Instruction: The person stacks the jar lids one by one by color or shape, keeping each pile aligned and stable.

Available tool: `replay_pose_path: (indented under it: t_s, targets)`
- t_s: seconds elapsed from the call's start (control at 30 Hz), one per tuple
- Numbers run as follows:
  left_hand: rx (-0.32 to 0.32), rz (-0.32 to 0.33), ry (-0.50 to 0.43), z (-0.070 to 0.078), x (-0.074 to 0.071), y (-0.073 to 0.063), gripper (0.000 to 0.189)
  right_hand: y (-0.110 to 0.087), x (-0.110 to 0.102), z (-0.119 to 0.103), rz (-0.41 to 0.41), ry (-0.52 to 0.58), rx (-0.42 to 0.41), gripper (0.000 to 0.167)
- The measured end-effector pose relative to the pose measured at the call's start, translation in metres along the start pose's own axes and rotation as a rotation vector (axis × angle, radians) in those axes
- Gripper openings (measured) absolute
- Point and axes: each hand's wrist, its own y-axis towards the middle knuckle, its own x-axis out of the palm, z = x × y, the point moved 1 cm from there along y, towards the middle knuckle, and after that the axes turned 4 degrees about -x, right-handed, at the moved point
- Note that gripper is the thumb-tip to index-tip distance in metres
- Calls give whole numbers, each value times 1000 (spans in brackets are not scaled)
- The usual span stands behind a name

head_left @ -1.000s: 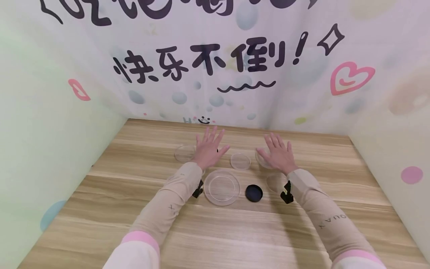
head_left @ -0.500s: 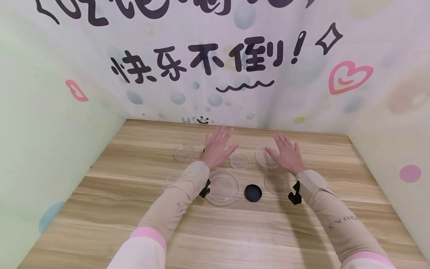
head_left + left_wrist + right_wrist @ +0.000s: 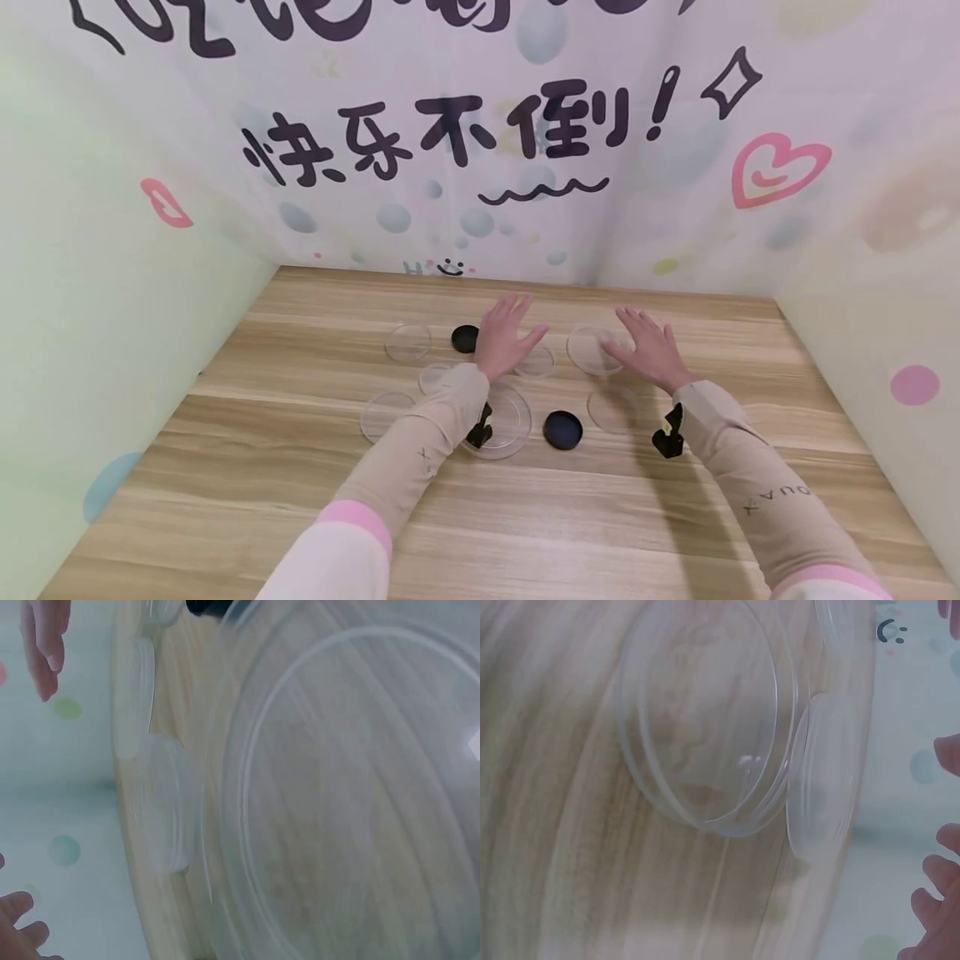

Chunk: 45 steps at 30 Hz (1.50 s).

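Observation:
My left hand (image 3: 504,340), fingers straight and spread, is over the back row of round dishes, holding nothing. It overlaps a small clear dish (image 3: 536,364) and the edge of a black round dish (image 3: 462,338). My right hand (image 3: 649,352) is likewise extended, its thumb over the rim of a clear round dish (image 3: 585,350). Under the left wrist lies the largest clear dish (image 3: 513,425), with an inner ring; the left wrist view shows this dish (image 3: 345,787) up close, partly cut off. Another clear dish (image 3: 705,712) fills the middle of the right wrist view.
A second black round dish (image 3: 562,430) lies in the front row, beside a clear dish (image 3: 609,412). Several more clear dishes, including one at the back left (image 3: 407,342), lie on the wooden table (image 3: 510,533). Printed cloth walls (image 3: 450,225) stand around the table.
Both hands have shifted to the right, the left one farther, uncovering the back black dish and the clear dishes at left. Both hands are also slightly nearer. The dishes stay in place.

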Motion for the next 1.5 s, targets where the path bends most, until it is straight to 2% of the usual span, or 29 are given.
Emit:
replay_pose_path:
  t_s: [0.23,0.5,0.73,0.9,1.1,1.3,1.5]
  targets:
    - [-54,-46,-121,12,14,3,56,-3,-2,4,27,114,-33,62]
    - [-127,-64,-305,28,35,3,55,-2,2,14,35,242,62,61]
    - [-116,-68,-377,35,51,4,54,1,9,19,55,274,111,59]
    - [-156,-116,-443,40,56,4,53,-1,11,23,49,298,132,58]
    - [-200,-184,-464,45,61,3,52,-1,17,32,14,317,170,59]
    - [-190,-176,-433,52,66,6,53,2,23,42,15,303,182,57]
    - [-216,-156,-417,55,69,7,53,2,23,44,4,297,187,54]
